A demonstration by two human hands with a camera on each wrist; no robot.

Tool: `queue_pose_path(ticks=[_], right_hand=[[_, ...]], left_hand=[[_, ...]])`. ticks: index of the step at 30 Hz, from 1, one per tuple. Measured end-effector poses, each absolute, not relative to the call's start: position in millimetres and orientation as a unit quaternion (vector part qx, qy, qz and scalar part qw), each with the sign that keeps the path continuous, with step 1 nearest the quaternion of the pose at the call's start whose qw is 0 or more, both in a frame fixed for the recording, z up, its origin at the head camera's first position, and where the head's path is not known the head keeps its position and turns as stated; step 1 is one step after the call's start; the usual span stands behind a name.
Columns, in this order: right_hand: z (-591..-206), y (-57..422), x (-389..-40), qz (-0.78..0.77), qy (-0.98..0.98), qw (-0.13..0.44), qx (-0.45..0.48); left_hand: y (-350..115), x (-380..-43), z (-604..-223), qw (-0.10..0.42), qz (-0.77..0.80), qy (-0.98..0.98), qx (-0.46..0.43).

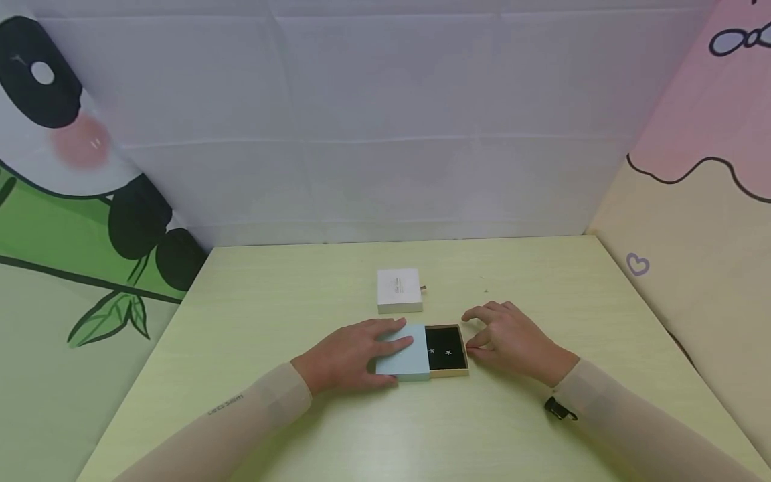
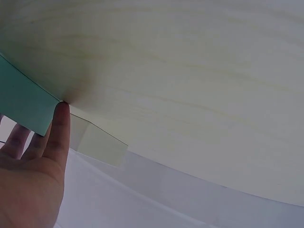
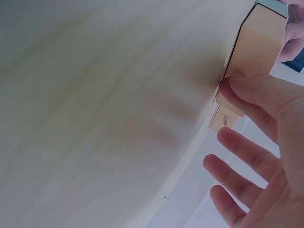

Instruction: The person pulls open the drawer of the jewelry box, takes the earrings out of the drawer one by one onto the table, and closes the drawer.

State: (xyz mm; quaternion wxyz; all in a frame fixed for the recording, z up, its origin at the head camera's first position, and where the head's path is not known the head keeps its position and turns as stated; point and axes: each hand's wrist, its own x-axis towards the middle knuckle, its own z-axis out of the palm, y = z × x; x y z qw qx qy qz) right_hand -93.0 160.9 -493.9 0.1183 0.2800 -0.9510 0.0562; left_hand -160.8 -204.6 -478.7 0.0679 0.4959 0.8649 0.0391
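A light-blue sliding jewelry box (image 1: 402,355) lies on the table with its drawer (image 1: 447,367) partly out to the right. On the drawer's black insert (image 1: 446,338) sit two small silver star earrings (image 1: 448,353). My left hand (image 1: 352,355) grips the blue sleeve, thumb at the near side and fingers across the top and far edge. At the drawer's right end, my right hand (image 1: 512,340) pinches with thumb and index finger (image 3: 256,111), the other fingers spread. Whatever pull is between those fingertips is hidden.
Behind the blue box stands a white box (image 1: 399,290) with printed lettering and a small tab (image 1: 423,288) on its right side. The pale wooden table (image 1: 271,288) meets a white cloth backdrop (image 1: 385,167), with printed panels at both sides.
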Motion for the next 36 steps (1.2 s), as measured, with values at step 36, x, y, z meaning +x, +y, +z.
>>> queue_pose_path(ticks=[36], right_hand=[[-475.4,159.1,-90.2,0.041,-0.956,0.119,0.265]], left_hand=[[-204.8,-163.8,-483.9,0.050,0.035,0.861,0.506]])
